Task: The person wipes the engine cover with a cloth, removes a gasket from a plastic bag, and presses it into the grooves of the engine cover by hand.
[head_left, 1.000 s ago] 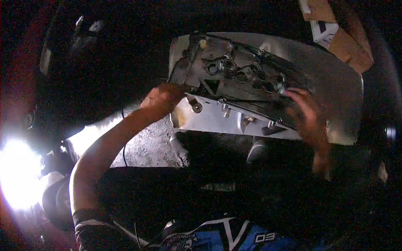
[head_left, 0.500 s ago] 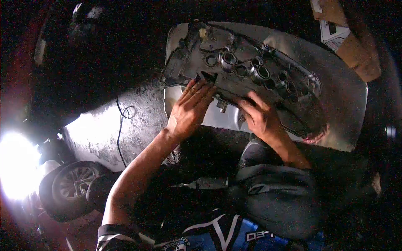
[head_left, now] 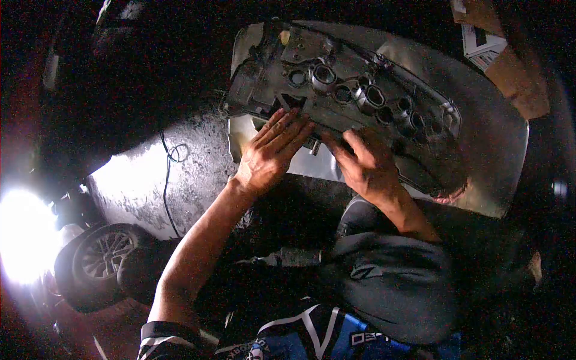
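Observation:
An engine valve cover [head_left: 312, 108] lies with its hollow side up, showing round spark-plug tubes along its middle. A thin dark gasket strip seems to run along its rim. My left hand [head_left: 270, 150] rests on the near edge, fingers stretched out and lying flat beside a small triangular recess. Further right on the same edge is my right hand [head_left: 366, 159], its fingers bent over the rim; the fingertips and thumb are partly hidden. Between my hands a short metal stub [head_left: 315, 147] sticks out of the cover's side.
A shiny metal sheet [head_left: 498, 150] lies under the cover. Torn cardboard [head_left: 516, 84] is at the upper right. On the left are a bright lamp [head_left: 27, 237], a wheel [head_left: 105, 255] and a black cable [head_left: 166, 192] on rough ground.
My right hand has slid left along the near rim towards my left hand, and its fingers have bent more. My left hand stays at the edge. The view has shifted slightly.

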{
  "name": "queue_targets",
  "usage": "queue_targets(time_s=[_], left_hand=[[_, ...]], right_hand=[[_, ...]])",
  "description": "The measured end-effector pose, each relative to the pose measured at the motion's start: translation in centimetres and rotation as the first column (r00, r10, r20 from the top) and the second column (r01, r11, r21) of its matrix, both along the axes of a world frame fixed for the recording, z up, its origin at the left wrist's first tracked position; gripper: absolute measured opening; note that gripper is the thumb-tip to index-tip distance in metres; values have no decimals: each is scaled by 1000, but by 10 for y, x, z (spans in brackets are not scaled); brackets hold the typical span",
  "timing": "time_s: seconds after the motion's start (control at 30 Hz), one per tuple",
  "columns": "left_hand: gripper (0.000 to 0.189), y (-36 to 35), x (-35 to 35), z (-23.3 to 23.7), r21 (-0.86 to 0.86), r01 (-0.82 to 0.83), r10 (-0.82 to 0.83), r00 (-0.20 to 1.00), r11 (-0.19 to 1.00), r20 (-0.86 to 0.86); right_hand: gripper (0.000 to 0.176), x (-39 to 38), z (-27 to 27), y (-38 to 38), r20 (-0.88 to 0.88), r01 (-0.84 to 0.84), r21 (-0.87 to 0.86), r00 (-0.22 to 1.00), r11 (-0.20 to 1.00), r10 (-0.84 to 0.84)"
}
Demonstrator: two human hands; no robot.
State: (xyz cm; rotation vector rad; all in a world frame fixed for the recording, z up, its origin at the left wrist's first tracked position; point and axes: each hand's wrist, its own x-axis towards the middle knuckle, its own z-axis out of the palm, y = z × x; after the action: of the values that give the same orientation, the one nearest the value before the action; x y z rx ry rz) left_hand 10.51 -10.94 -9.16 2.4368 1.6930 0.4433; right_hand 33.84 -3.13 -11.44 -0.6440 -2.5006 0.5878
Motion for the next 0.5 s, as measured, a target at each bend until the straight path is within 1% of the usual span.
queue_targets(time_s=[0.17, 0.23, 0.27, 0.37, 0.4, 0.47, 0.5], left_hand=[[52, 4, 4, -6, 11, 39, -38, 999, 999, -30], [52, 5, 5, -12, 28, 48, -47, 999, 998, -23], [52, 3, 7, -14, 34, 22, -21, 1000, 999, -8], [50, -4, 13, -19, 55, -54, 51, 997, 997, 52], [50, -7, 14, -20, 65, -78, 72, 994, 995, 82], [48, -8, 15, -19, 60, -99, 91, 988, 993, 126], [46, -8, 14, -18, 46, -96, 89, 986, 994, 140]], right_hand=[[56, 11, -10, 3, 12, -5, -4, 1000, 1000, 5], [51, 20, -17, 0, 90, -13, -72, 996, 997, 20], [49, 25, -22, -2, 129, -15, -106, 991, 994, 29], [47, 37, -28, -15, 110, 73, -238, 993, 968, -48], [46, 42, -27, -15, 110, 65, -223, 993, 973, -41], [45, 44, -3, -5, 110, 49, -192, 994, 980, -28], [40, 45, -4, -6, 60, 47, -142, 997, 989, -39]])
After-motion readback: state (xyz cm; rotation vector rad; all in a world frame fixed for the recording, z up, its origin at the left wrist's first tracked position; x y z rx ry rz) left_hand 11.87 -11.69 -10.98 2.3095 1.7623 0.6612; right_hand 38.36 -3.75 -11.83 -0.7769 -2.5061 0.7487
